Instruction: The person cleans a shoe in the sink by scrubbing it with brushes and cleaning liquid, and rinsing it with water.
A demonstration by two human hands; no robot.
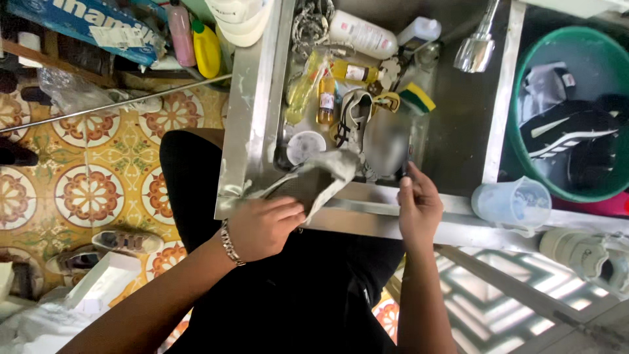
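Head view: my left hand (265, 226) is closed around a wet grey cloth (324, 172) draped over the sink's front rim (367, 211); my right hand (418, 206) pinches a small dark brush (407, 157), I think. Grey shoe (352, 118) still lies in the basin, apparently unwashed.

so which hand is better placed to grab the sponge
Right, probably. The right hand sits at the sink edge nearer the sponge, apparently free, while the left hand grips the grey cloth.
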